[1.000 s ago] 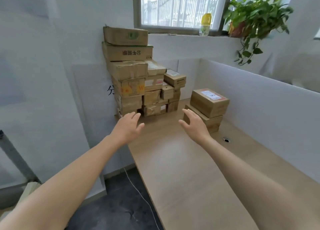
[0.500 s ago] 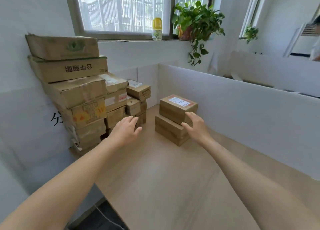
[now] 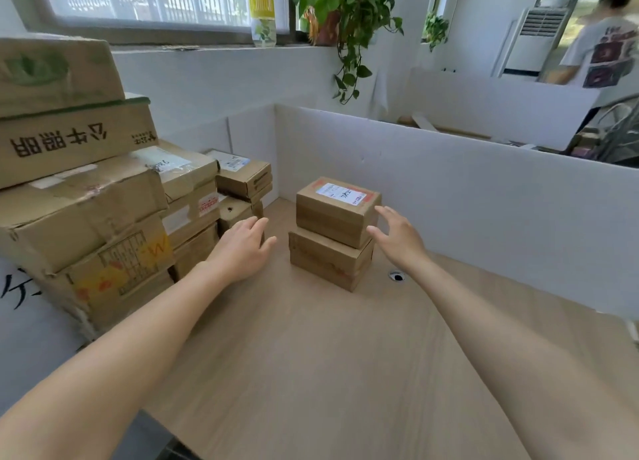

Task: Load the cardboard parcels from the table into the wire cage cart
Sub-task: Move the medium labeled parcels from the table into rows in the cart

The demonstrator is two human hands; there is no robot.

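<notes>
Wall-side stack [image 3: 79, 196]: cardboard parcels are piled in three columns at the left end of the table; four are counted in the near column, three in the middle column, at least two in the far column
Table [image 3: 311, 373]: one light wood surface, on which all parcels are carried
Left hand [image 3: 242, 248]: one, held palm down with fingers spread and nothing gripped; it is placed between the wall-side stack and the parcel pair, apart from the pair
Bottle [image 3: 262, 13]: one, yellow-capped, stood upright on the window sill
Top parcel [image 3: 335, 214]: one, marked with a white label edged in red; it is seated on the lower parcel
Lower parcel [image 3: 328, 259]: one, laid flat on the table near the partition
Potted plant [image 3: 345, 6]: one on the sill, with vines hung down the wall
Right hand [image 3: 397, 238]: one, fingers spread, nothing held; it is positioned just beside the right face of the top parcel, and contact cannot be confirmed
Cable hole [image 3: 397, 276]: one, set in the table right of the lower parcel
Partition [image 3: 466, 190]: white panels are fitted along the table's far edges
Person [image 3: 605, 44]: one, seen beyond the partition at the far right
</notes>
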